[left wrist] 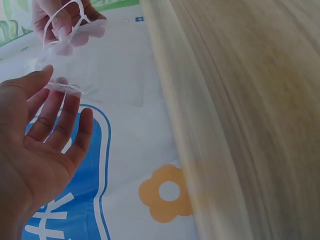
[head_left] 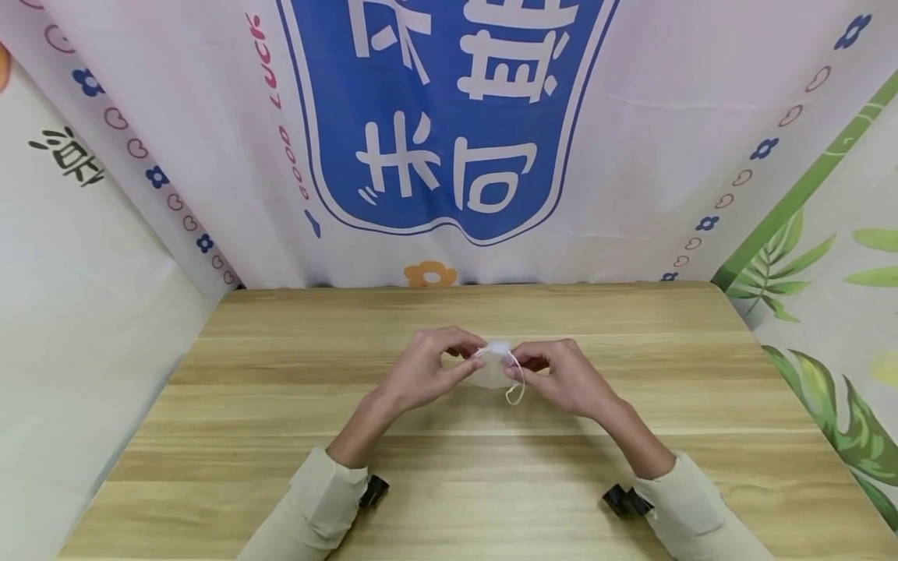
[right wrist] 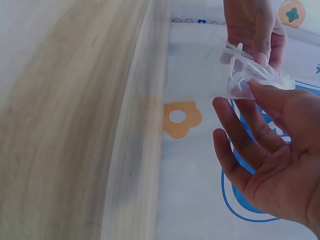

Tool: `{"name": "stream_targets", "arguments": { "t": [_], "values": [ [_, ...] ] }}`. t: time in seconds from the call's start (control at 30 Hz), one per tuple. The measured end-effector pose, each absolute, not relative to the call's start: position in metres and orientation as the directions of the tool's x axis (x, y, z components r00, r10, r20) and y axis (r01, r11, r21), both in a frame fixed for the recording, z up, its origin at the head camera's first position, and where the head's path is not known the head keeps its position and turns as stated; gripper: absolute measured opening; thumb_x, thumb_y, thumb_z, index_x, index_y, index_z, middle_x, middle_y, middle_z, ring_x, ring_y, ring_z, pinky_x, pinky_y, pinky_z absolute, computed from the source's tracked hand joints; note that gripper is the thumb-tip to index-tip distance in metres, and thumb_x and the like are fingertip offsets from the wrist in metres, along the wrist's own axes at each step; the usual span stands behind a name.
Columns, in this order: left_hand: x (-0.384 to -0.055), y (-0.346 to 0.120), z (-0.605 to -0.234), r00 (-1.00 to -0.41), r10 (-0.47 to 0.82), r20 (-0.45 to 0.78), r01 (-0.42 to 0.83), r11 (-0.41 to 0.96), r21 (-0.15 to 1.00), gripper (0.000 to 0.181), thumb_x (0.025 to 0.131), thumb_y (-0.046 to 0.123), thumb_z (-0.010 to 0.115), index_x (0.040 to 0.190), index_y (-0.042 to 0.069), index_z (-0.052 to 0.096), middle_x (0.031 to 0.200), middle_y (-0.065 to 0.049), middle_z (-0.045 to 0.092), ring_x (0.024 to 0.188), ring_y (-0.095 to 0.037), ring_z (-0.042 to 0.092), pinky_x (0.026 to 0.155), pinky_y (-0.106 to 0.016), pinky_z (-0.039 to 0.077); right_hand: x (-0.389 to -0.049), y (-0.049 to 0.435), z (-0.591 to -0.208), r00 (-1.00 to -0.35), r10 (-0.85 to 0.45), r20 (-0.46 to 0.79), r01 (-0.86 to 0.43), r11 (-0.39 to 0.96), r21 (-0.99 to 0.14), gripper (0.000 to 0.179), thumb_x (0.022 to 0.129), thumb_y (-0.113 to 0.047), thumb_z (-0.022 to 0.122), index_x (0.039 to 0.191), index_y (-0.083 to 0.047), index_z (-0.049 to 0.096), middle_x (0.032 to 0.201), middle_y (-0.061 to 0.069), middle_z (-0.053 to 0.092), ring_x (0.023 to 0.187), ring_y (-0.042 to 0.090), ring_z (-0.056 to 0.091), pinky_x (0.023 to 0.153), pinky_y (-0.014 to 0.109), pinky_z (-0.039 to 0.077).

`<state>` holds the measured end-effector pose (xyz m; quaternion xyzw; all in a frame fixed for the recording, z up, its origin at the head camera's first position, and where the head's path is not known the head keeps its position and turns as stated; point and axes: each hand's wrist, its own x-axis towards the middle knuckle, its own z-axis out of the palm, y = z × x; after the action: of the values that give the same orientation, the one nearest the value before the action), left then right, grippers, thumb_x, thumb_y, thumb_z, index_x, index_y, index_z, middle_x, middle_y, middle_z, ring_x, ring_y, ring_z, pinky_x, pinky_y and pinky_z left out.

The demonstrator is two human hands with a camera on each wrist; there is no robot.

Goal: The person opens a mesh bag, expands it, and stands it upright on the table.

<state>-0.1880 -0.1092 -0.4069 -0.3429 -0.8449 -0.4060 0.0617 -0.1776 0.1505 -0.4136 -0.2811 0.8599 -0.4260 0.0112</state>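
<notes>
A small translucent white drawstring pouch (head_left: 493,372) hangs between my two hands above the table. My left hand (head_left: 433,368) pinches its left top edge between thumb and fingers. On the other side, my right hand (head_left: 561,375) pinches the right top edge. A loop of white cord (head_left: 520,387) dangles by the right fingers in the head view. In the left wrist view, the sheer pouch (left wrist: 107,75) shows the backdrop through it. The right wrist view has the pouch (right wrist: 197,70) with its gathered cord under the right thumb. I cannot make out anything inside it.
The wood-grain table (head_left: 449,499) lies under both hands. Behind its far edge hangs a white cloth backdrop (head_left: 631,179) with a blue printed panel. A leaf-patterned cloth (head_left: 842,327) is on the right, a pale one (head_left: 84,296) on the left.
</notes>
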Motion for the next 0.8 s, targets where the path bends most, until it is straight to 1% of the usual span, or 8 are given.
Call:
{"name": "stream_targets", "arguments": {
  "t": [0.2,0.4,0.5,0.57,0.67,0.73,0.8],
  "values": [
    [-0.186,-0.107,-0.406,-0.777,0.496,0.388,0.608,0.433,0.665,0.016,0.097,0.013,0.081,0.111,0.005,0.081,0.102,-0.007,0.081,0.086,-0.014,0.075,0.074,-0.035,0.066,-0.176,0.150,-0.410,-0.864,-0.465,0.194,-0.424,0.462,-0.779,0.010,0.100,-0.017,0.077,0.108,-0.012,0.081,0.097,0.000,0.082,0.087,0.010,0.075,0.084,0.032,0.065],
    [-0.184,-0.106,-0.405,-0.814,0.454,0.364,0.560,0.444,0.700,0.014,0.098,0.012,0.079,0.110,0.005,0.080,0.099,-0.007,0.081,0.084,-0.012,0.074,0.079,-0.028,0.065,-0.176,0.151,-0.408,-0.870,-0.450,0.202,-0.416,0.449,-0.791,0.018,0.101,-0.019,0.076,0.117,-0.009,0.079,0.099,0.001,0.082,0.088,0.010,0.075,0.082,0.028,0.064],
    [-0.183,-0.104,-0.403,-0.835,0.417,0.359,0.532,0.443,0.722,0.013,0.099,0.012,0.079,0.109,0.004,0.080,0.097,-0.008,0.081,0.083,-0.014,0.075,0.079,-0.029,0.066,-0.177,0.153,-0.407,-0.874,-0.433,0.219,-0.415,0.432,-0.801,0.020,0.103,-0.017,0.074,0.120,-0.007,0.077,0.101,0.004,0.081,0.088,0.011,0.075,0.079,0.026,0.064],
    [-0.183,-0.103,-0.402,-0.845,0.392,0.363,0.519,0.442,0.731,0.014,0.098,0.011,0.079,0.109,0.003,0.080,0.096,-0.009,0.081,0.082,-0.016,0.076,0.077,-0.031,0.067,-0.179,0.155,-0.406,-0.885,-0.409,0.223,-0.398,0.414,-0.818,0.022,0.106,-0.016,0.069,0.124,-0.006,0.076,0.105,0.007,0.081,0.091,0.016,0.076,0.078,0.025,0.063],
    [-0.183,-0.103,-0.400,-0.856,0.360,0.371,0.506,0.441,0.741,0.014,0.098,0.011,0.079,0.109,0.002,0.080,0.095,-0.010,0.081,0.082,-0.018,0.077,0.074,-0.031,0.067,-0.182,0.157,-0.401,-0.904,-0.362,0.226,-0.364,0.376,-0.852,0.026,0.111,-0.017,0.060,0.131,-0.004,0.072,0.112,0.013,0.080,0.096,0.024,0.079,0.082,0.031,0.066],
    [-0.184,-0.103,-0.399,-0.860,0.346,0.374,0.501,0.441,0.745,0.015,0.098,0.011,0.079,0.109,0.002,0.080,0.093,-0.010,0.081,0.081,-0.017,0.077,0.073,-0.029,0.067,-0.183,0.157,-0.398,-0.915,-0.331,0.231,-0.349,0.359,-0.866,0.031,0.114,-0.021,0.055,0.135,-0.003,0.069,0.116,0.015,0.078,0.101,0.029,0.079,0.087,0.036,0.066],
    [-0.185,-0.103,-0.396,-0.863,0.337,0.376,0.497,0.441,0.747,0.015,0.098,0.012,0.079,0.110,0.002,0.080,0.093,-0.009,0.081,0.080,-0.016,0.077,0.073,-0.027,0.066,-0.183,0.157,-0.393,-0.921,-0.311,0.235,-0.342,0.353,-0.871,0.033,0.115,-0.024,0.053,0.137,-0.004,0.068,0.119,0.015,0.078,0.104,0.029,0.079,0.090,0.036,0.066]
  ]
}}
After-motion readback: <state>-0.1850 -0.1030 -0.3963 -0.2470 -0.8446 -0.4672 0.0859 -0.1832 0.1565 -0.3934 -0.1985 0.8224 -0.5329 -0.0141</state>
